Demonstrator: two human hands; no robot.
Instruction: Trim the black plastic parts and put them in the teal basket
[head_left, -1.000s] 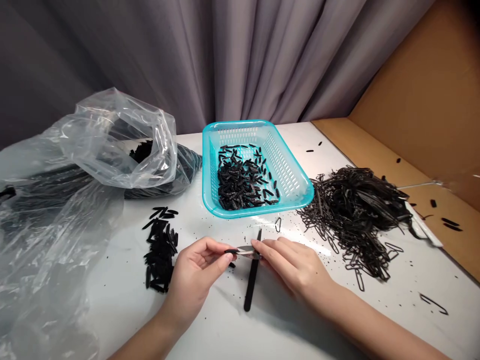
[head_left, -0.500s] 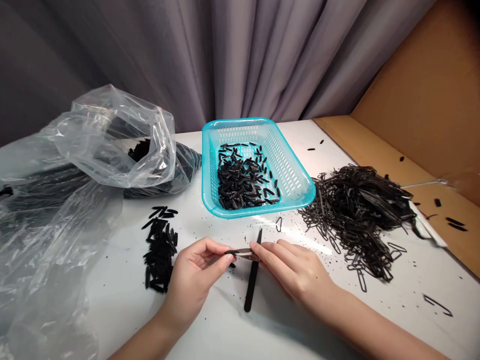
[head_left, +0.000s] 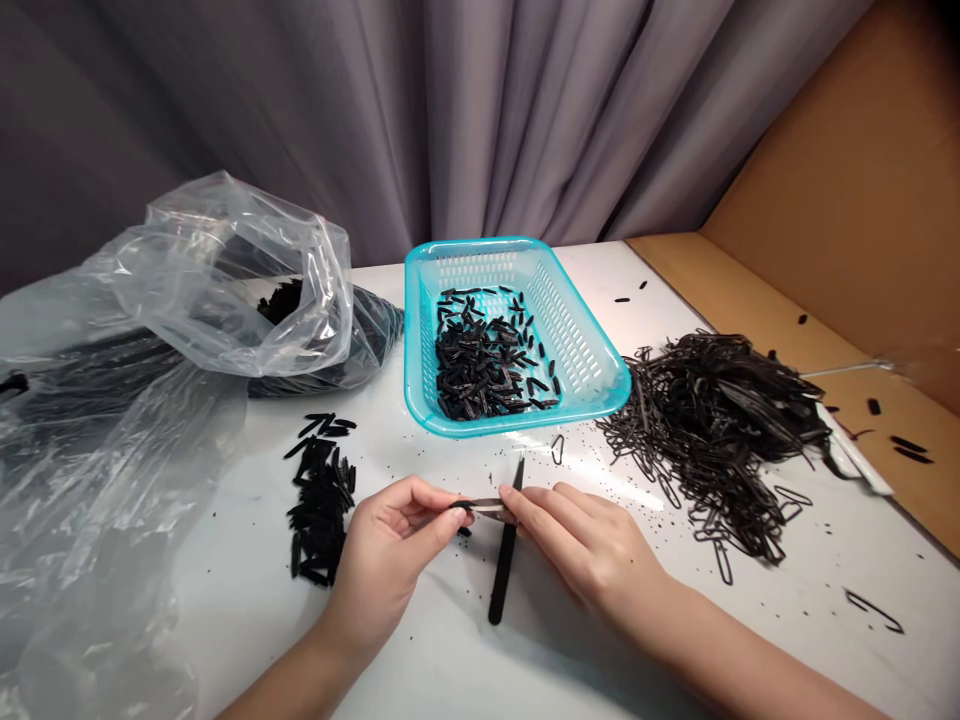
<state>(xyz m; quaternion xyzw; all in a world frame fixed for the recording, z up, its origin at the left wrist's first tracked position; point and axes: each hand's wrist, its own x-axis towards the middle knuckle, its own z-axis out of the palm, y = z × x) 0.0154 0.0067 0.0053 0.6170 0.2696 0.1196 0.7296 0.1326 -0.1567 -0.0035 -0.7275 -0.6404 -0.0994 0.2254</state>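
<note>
Between finger and thumb, my left hand (head_left: 390, 540) pinches a small black strip (head_left: 463, 506). Opposite it, my right hand (head_left: 589, 540) grips a thin, dark two-bladed tool (head_left: 491, 507) that looks like small snips, its blades reaching the strip. Fingers cover most of the tool's handle. Below the hands lies a black-handled pointed tool (head_left: 504, 570) on the white table, its slim metal tip (head_left: 521, 468) pointing away from me. Beside my left hand is a heap of short black pieces (head_left: 321, 505).
A blue plastic basket (head_left: 600, 398) holding many short black pieces stands beyond my hands. At the left is a clear plastic bag (head_left: 180, 330) with black pieces inside. A tangled pile of black loops (head_left: 720, 420) lies at the right, before a cardboard panel (head_left: 847, 190).
Almost nothing differs. Both hands keep the same grip, and the tool in my right hand shows at most a very slight shift.
</note>
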